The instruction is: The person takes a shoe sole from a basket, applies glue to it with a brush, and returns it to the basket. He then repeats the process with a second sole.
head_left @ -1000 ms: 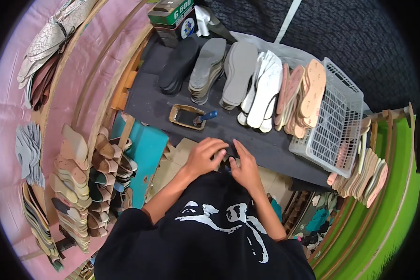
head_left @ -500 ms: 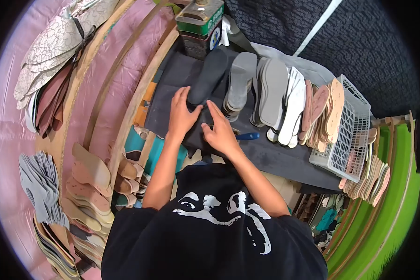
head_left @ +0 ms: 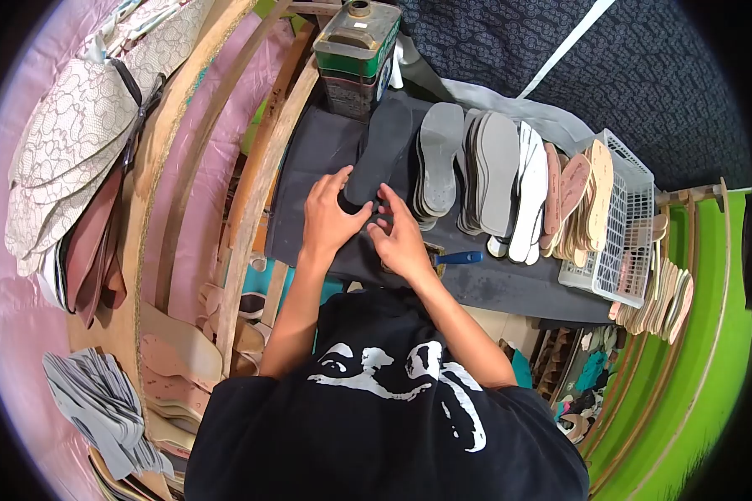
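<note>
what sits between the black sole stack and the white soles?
Head view: two stacks of grey soles lie between the black sole stack and the white soles.

head view | from above, facing forward and down | close over dark worktable (head_left: 510, 288) | fisheye

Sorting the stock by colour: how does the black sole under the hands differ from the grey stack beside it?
The black sole is matte black, the grey sole stack pale grey. The black one shows no tread; the grey top sole has ribbed tread. Both the left hand and right hand touch the black sole's near end; no hand touches the grey stack. Both lie flat, lengthwise, on the dark mat.
</note>
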